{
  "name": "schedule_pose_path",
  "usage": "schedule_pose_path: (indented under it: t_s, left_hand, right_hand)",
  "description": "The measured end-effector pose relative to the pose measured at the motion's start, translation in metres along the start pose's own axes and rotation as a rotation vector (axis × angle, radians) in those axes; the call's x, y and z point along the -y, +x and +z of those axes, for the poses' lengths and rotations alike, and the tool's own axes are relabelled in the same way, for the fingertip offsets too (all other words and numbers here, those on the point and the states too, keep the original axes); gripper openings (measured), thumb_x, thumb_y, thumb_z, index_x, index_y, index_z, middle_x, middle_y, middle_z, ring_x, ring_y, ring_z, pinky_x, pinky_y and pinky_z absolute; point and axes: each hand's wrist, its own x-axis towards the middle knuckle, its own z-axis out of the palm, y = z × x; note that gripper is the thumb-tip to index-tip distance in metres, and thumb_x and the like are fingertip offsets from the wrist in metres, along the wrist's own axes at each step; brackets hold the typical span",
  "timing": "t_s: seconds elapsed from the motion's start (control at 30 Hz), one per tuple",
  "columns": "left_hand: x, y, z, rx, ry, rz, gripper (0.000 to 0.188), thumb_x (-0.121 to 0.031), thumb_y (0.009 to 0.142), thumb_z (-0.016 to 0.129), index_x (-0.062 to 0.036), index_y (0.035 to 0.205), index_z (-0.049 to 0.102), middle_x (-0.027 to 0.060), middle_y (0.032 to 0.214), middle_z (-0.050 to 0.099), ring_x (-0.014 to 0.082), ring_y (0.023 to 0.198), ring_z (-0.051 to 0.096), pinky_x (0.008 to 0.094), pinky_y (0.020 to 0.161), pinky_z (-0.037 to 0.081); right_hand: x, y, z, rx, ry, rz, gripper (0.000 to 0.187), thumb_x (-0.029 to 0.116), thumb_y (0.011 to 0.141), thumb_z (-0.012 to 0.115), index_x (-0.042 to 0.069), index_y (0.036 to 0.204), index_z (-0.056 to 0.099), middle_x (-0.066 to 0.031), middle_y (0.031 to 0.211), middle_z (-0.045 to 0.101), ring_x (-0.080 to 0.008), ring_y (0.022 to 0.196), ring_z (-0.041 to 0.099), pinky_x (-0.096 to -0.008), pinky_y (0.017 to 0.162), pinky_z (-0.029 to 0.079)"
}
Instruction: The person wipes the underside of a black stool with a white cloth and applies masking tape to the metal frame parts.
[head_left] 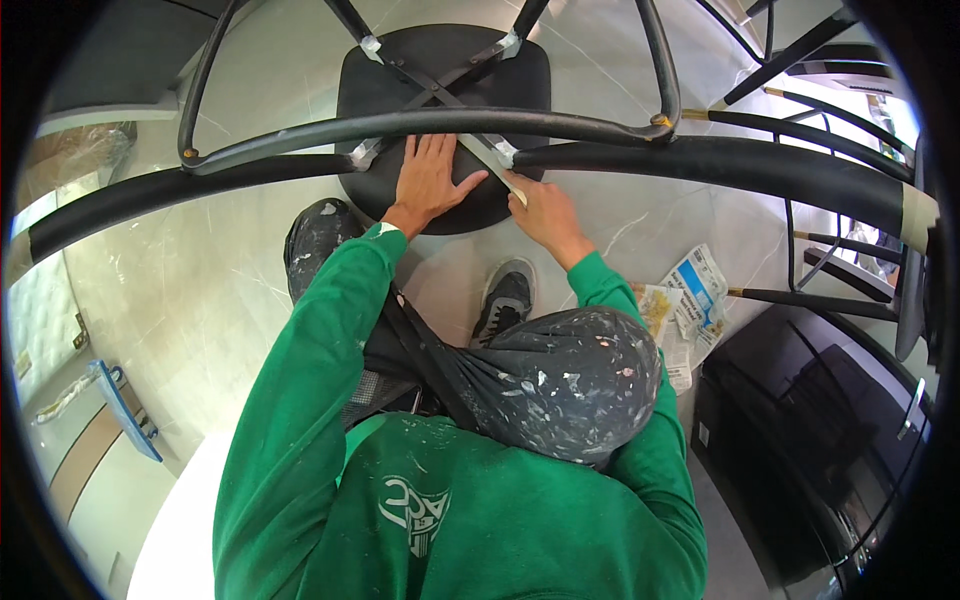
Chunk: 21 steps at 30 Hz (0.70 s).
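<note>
Leaning in over the black seat panel (480, 214), upper centre of the frame, with the left hand (427, 190) laid flat on its lower half. Stretching up the frame with four nearly straight fingers, held close side by side, ending right at the curved black rail (430, 122) that crosses in front of the seat. Sticking the thumb well out to the right, over that same black surface.

And over to the right hand (548, 212), just past that thumb: gripping a slim pale tool (484, 152) with curled fingers wrapped around its near end, pointing the index finger toward the upper left. Hard to see how the thumb sits. Slanting that tool up and leftward across the seat, between both hands, near the lower-right arm of the crossed metal bars (433, 92). Impossible to tell whether touching the bar.

Looking down past the seat to a dark shoe (508, 298) at centre and paint-flecked trousers (570, 385) below. Catching crumpled newspaper sheets (700, 290) right of centre, on the pale floor (620, 215), just above a glossy black box (790, 440) at lower right.
</note>
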Motion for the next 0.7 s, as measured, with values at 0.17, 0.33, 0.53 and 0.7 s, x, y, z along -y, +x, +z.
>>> schedule_pose_path:
  t_s: [0.17, 0.33, 0.53, 0.7]
  left_hand:
    - [0.002, 0.012, 0.001, -0.022, -0.032, -0.038, 0.087, -0.064, 0.091, 0.064, 0.0027, 0.145, 0.051, 0.0226, 0.143, 0.056, 0.0397, 0.135, 0.049, 0.0497, 0.117, 0.033]
    - [-0.004, 0.0, 0.0, -0.038, -0.047, 0.029, 0.078, -0.054, 0.094, 0.065, 0.0025, 0.146, 0.05, 0.0229, 0.148, 0.051, 0.0399, 0.139, 0.045, 0.0505, 0.12, 0.031]
    - [-0.032, -0.031, -0.005, 0.1, -0.057, 0.224, 0.071, -0.05, 0.094, 0.065, -0.0149, 0.153, 0.048, 0.0166, 0.153, 0.046, 0.0337, 0.147, 0.038, 0.0557, 0.123, 0.022]
    - [-0.032, -0.028, -0.008, 0.111, -0.087, 0.217, 0.072, -0.052, 0.094, 0.065, -0.0152, 0.153, 0.047, 0.0159, 0.152, 0.046, 0.0336, 0.146, 0.038, 0.0547, 0.123, 0.022]
  right_hand:
    - [0.0, -0.001, 0.001, -0.018, -0.008, -0.024, 0.045, 0.019, 0.092, 0.064, 0.012, 0.136, 0.065, -0.013, 0.127, 0.071, -0.0394, 0.103, 0.07, -0.0493, 0.089, 0.057]
    - [0.001, -0.001, -0.001, 0.006, -0.024, 0.004, 0.044, 0.02, 0.093, 0.063, 0.012, 0.136, 0.065, -0.0122, 0.127, 0.071, -0.0397, 0.102, 0.07, -0.0492, 0.088, 0.057]
    - [0.007, -0.002, 0.0, -0.022, 0.04, 0.048, 0.034, 0.028, 0.101, 0.06, 0.01, 0.129, 0.065, -0.0213, 0.111, 0.073, -0.042, 0.096, 0.07, -0.0528, 0.083, 0.056]
    - [-0.007, -0.005, 0.025, -0.161, 0.218, 0.087, 0.034, 0.028, 0.102, 0.058, 0.006, 0.127, 0.057, -0.0252, 0.092, 0.071, -0.0438, 0.086, 0.07, -0.0532, 0.075, 0.055]
